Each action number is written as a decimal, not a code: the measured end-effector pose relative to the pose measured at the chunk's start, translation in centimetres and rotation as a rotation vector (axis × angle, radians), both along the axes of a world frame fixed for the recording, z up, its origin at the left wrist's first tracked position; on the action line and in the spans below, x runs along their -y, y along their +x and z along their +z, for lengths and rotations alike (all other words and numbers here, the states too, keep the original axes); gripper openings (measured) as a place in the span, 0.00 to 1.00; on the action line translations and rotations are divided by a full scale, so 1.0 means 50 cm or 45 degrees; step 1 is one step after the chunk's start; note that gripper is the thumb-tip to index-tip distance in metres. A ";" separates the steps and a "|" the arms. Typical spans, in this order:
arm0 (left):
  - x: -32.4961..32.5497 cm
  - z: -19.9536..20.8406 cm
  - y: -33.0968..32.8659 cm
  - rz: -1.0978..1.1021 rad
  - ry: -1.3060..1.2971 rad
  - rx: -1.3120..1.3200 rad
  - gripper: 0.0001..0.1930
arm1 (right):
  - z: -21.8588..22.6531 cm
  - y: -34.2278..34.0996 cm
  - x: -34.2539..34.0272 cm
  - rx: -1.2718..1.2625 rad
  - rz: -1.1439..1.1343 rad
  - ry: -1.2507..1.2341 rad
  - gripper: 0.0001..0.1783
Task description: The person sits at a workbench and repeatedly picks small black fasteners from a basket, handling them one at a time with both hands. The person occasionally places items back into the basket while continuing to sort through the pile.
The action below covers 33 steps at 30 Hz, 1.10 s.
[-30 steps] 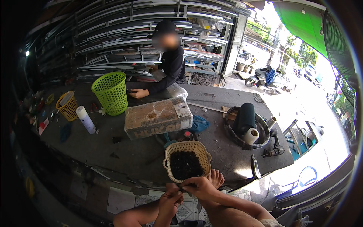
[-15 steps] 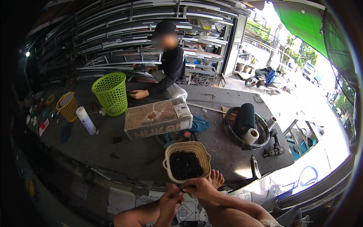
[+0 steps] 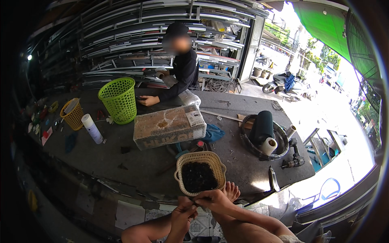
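Observation:
A beige plastic basket [image 3: 222, 172] with side handles stands at the near edge of the table and holds many small black pieces [image 3: 198, 177]. Just below its near rim, my left hand [image 3: 183, 214] and my right hand [image 3: 212, 200] meet with fingers pinched together. Whatever lies between the fingertips is too small and dark to name. My bare foot [image 3: 231, 191] rests on the table edge beside the basket, to the right of my hands.
On the grey table [image 3: 109, 162] lie a wrapped cardboard box [image 3: 170, 125], a green basket [image 3: 117, 101], a spray can [image 3: 92, 129], a black tub [image 3: 244, 139] with rolls, a cordless drill [image 3: 295, 156] and a knife [image 3: 274, 179]. Across it, a person [image 3: 184, 69] leans an arm.
My right hand's fingers have shifted very slightly; both hands stay together below the basket. The rest looks the same.

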<state>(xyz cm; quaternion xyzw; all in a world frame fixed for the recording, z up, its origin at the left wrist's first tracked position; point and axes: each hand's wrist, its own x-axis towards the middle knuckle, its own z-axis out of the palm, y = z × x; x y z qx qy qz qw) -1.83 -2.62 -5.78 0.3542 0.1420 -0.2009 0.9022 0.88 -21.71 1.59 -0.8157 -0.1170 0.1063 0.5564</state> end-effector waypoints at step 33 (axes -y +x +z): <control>0.005 0.026 -0.003 -0.087 0.086 0.122 0.10 | 0.025 -0.016 -0.011 0.467 -0.032 -0.168 0.06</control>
